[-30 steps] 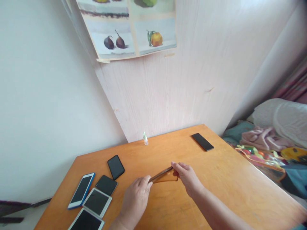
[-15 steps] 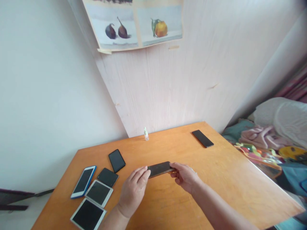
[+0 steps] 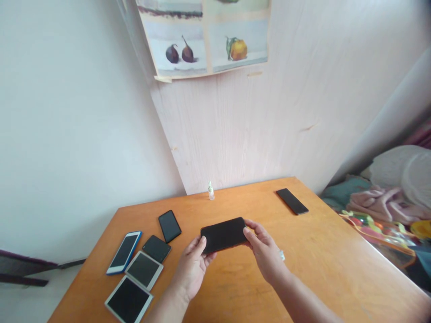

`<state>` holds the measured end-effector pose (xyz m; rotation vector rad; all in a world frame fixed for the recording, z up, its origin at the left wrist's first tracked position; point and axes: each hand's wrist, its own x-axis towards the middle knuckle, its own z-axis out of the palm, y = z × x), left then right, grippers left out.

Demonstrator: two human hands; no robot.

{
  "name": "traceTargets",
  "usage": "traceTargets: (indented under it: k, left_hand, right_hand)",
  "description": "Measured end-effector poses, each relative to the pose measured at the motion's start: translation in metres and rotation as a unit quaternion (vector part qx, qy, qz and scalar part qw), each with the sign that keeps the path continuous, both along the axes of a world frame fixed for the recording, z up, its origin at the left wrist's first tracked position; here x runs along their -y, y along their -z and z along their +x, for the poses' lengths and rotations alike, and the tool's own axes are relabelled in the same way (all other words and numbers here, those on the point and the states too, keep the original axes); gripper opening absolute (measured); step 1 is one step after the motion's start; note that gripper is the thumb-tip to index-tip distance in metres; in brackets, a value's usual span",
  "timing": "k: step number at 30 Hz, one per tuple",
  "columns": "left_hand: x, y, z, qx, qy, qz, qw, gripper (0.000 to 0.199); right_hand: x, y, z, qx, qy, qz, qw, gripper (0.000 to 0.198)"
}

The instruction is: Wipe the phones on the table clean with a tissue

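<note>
Black phone clamped between left hand at 9 o'clock and right hand at 3 o'clock, above table.

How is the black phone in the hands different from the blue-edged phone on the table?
The black phone is held up between the left hand and right hand; the blue-edged phone lies flat on the table. The black phone looks wider and has no coloured rim. Both screens are dark.

Open tabletop right, clutter left
Five phones crowd the table's left edge; small bottle and a lone phone sit by the back wall; front right bare.
</note>
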<state>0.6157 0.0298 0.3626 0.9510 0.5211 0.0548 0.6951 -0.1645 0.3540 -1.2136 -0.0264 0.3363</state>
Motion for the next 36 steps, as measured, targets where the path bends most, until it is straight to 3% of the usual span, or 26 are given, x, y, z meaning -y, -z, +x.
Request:
traceTargets:
  k: [2,6,12,19,21,26,28,32,36]
  left_hand:
    - [0.000,-0.001,0.000,0.007,-0.019,-0.019,1.000,0.036]
    - [0.002,-0.007,-0.001,0.019,-0.054,-0.035,0.998,0.032]
    - [0.005,-0.012,0.000,0.013,-0.086,-0.077,0.993,0.026]
    - [0.004,-0.001,0.001,-0.025,-0.128,-0.126,0.983,0.018]
    - [0.004,-0.001,0.000,-0.029,-0.127,-0.132,0.983,0.018]
    - [0.001,-0.008,-0.003,0.008,-0.102,-0.099,0.990,0.023]
    - [-0.001,-0.010,-0.003,0.015,-0.089,-0.066,0.994,0.028]
    - [-0.005,-0.005,-0.003,0.025,-0.082,-0.014,0.996,0.032]
    - [-0.001,-0.002,-0.006,0.025,-0.036,0.004,0.999,0.036]
  right_hand:
    - [-0.003,0.001,-0.001,-0.018,0.022,0.003,1.000,0.055]
    - [-0.007,0.005,-0.003,-0.051,-0.013,0.002,0.999,0.044]
    - [-0.014,-0.006,-0.004,-0.054,-0.011,0.094,0.994,0.045]
    - [-0.019,-0.019,-0.003,-0.060,-0.051,0.152,0.985,0.037]
    - [-0.020,-0.013,0.000,-0.065,-0.045,0.120,0.990,0.038]
    - [-0.016,0.013,0.003,-0.020,0.066,-0.046,0.997,0.039]
    - [-0.011,0.019,0.002,-0.015,0.056,-0.041,0.997,0.036]
    - [0.000,0.023,0.000,-0.072,-0.011,0.032,0.997,0.036]
    - [0.003,0.029,-0.004,-0.097,-0.087,0.004,0.992,0.038]
